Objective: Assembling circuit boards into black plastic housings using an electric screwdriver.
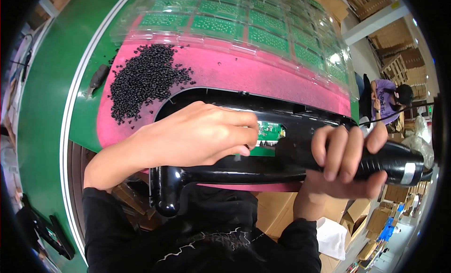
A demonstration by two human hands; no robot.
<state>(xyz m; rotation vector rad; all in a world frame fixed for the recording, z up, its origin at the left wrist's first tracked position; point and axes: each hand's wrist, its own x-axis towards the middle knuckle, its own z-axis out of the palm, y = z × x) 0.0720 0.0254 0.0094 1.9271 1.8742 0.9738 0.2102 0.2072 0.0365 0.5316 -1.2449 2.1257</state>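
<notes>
Here the left hand [197, 134] lies flat over a black plastic casing [225, 172] on a pink mat [263, 78], its fingers bent and closed down onto a small green circuit board [268, 132] set inside the casing. The fingertips cover part of the board, so whether they pinch anything cannot be made out. The right hand [345, 162] is wrapped tight around a black power screwdriver [376, 162], fingers curled over its barrel; the tool's tip is hidden behind the left hand and the casing wall, and its rear end with a grey band runs toward the right rim. The casing's near edge drops off the mat above the person's dark sleeves. A heap of small black screws [145, 80] sits on the mat left of the hands. Beyond it, clear trays of green boards [263, 23] bend away in the lens. Another person in purple [387, 101] sits far right, partly cut off.
</notes>
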